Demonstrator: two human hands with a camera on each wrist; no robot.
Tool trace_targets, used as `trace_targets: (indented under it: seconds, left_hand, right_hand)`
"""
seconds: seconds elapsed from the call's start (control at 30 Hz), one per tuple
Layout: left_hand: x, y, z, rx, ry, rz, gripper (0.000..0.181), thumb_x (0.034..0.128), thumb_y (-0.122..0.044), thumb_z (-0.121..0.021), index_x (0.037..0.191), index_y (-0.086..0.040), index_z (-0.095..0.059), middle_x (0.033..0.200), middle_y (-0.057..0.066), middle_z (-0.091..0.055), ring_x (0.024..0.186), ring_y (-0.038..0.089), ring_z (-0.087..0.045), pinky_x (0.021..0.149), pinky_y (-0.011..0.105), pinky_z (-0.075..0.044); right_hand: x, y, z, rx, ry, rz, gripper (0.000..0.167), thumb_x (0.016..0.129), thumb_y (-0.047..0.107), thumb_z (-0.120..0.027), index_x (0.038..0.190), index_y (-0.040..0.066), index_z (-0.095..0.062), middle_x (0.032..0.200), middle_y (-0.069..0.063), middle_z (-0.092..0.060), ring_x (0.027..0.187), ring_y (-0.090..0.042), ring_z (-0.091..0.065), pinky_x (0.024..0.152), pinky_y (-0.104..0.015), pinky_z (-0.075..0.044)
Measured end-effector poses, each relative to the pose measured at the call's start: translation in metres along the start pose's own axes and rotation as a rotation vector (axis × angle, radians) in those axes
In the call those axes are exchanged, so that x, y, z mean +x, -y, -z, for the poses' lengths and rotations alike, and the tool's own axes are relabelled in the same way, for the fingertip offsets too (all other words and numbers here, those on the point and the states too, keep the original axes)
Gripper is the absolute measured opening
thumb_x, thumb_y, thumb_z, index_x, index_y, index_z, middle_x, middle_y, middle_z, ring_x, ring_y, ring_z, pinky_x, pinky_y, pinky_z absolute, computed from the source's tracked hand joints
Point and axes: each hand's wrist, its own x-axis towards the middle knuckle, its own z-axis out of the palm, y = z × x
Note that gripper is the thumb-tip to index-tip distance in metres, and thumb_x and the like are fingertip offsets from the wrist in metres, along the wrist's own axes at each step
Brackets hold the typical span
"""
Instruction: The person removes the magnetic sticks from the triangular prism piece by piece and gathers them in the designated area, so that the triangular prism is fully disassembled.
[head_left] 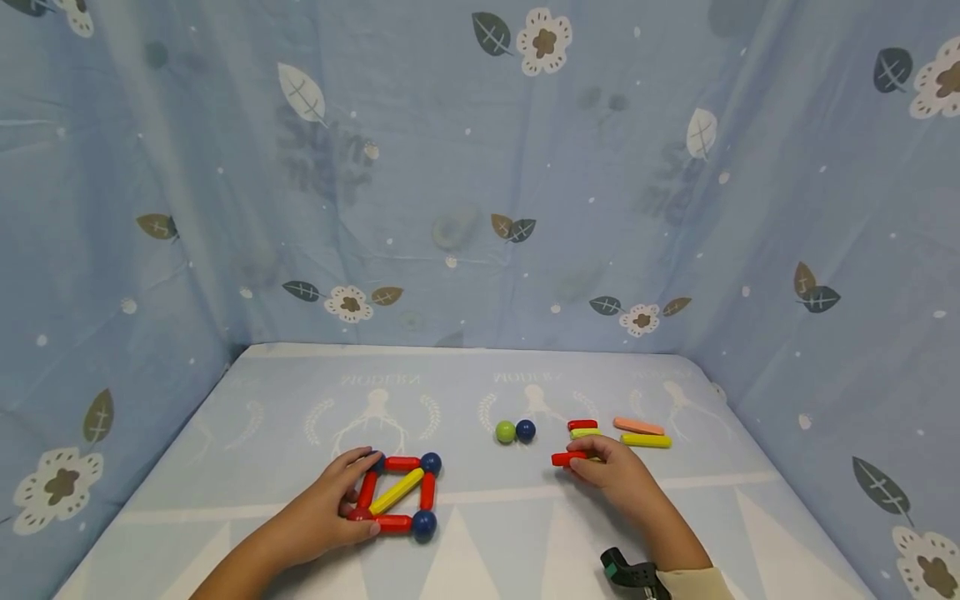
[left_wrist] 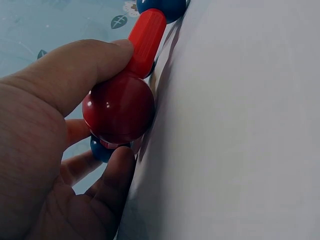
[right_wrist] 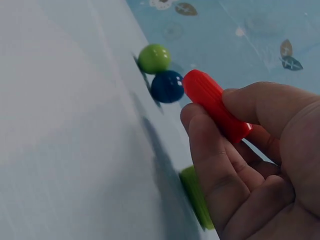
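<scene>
On the left of the table lies a square of magnetic rods and balls: red rods (head_left: pixel 393 523) along its sides, blue balls (head_left: pixel 424 525) at three corners and a red ball (left_wrist: pixel 119 107) at the near left one. A yellow rod (head_left: pixel 397 491) runs diagonally across it. My left hand (head_left: pixel 318 510) grips the square's left side, thumb pressed on a red rod beside the red ball. Between thumb and fingers, my right hand (head_left: pixel 621 477) pinches a loose red rod (right_wrist: pixel 215 105), raised off the table in the right wrist view.
A green ball (head_left: pixel 506 432) and a blue ball (head_left: pixel 526 430) touch at mid-table. Beyond my right hand lie a red rod (head_left: pixel 582 425), a yellow-green rod (head_left: pixel 584 433), an orange rod (head_left: pixel 638 426) and a yellow rod (head_left: pixel 647 441). Blue patterned cloth (head_left: pixel 450 167) surrounds the table.
</scene>
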Motion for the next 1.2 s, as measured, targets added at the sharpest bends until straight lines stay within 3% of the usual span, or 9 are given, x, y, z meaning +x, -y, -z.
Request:
trace_targets:
  seconds: [0.17,0.37,0.5,0.77,1.2]
  left_hand:
    - [-0.001,-0.001,0.000,-0.003,-0.003,-0.003,0.100,0.0728,-0.047,-0.094,0.157,-0.028,-0.046,0.166,0.003,-0.030,0.108,0.016,-0.053,0.088,0.031,-0.060]
    - [0.001,-0.001,-0.002,0.002,-0.003,-0.012,0.099,0.0736,-0.049,-0.093,0.158,-0.028,-0.045,0.167,0.005,-0.029,0.108,0.017,-0.053,0.090,0.033,-0.060]
    - [0.002,-0.001,-0.003,0.003,-0.006,0.002,0.100,0.0733,-0.050,-0.093,0.158,-0.028,-0.045,0.166,0.004,-0.029,0.108,0.017,-0.053,0.091,0.034,-0.060]
    - [0.000,-0.001,-0.001,0.006,-0.013,-0.004,0.100,0.0730,-0.049,-0.094,0.158,-0.027,-0.046,0.166,0.005,-0.030,0.107,0.017,-0.053,0.091,0.036,-0.059]
    - [-0.001,-0.002,0.001,0.006,-0.001,-0.013,0.099,0.0743,-0.046,-0.094,0.158,-0.028,-0.045,0.167,0.005,-0.029,0.109,0.017,-0.053,0.092,0.037,-0.059]
  right_hand:
    - [-0.001,-0.006,0.013,-0.017,-0.020,-0.024,0.024,0.095,0.014,-0.078,0.119,0.011,-0.073,0.126,-0.008,-0.069,0.100,-0.021,-0.063,0.078,-0.029,-0.058]
    - [-0.003,-0.014,0.027,-0.073,-0.051,-0.044,0.020,0.096,0.020,-0.077,0.115,0.013,-0.073,0.120,-0.007,-0.070,0.098,-0.023,-0.061,0.075,-0.029,-0.056]
    - [-0.003,-0.021,0.033,-0.087,-0.056,-0.039,0.021,0.097,0.018,-0.075,0.116,0.009,-0.072,0.114,-0.007,-0.070,0.097,-0.021,-0.062,0.075,-0.028,-0.057]
    - [-0.003,-0.030,0.034,0.006,-0.055,-0.082,0.018,0.098,0.010,-0.071,0.115,0.003,-0.068,0.104,-0.009,-0.068,0.085,-0.018,-0.066,0.072,-0.028,-0.058]
    - [-0.001,-0.034,0.030,-0.017,-0.075,-0.108,0.023,0.097,0.006,-0.072,0.120,0.004,-0.069,0.098,-0.006,-0.073,0.080,-0.017,-0.066,0.068,-0.027,-0.057]
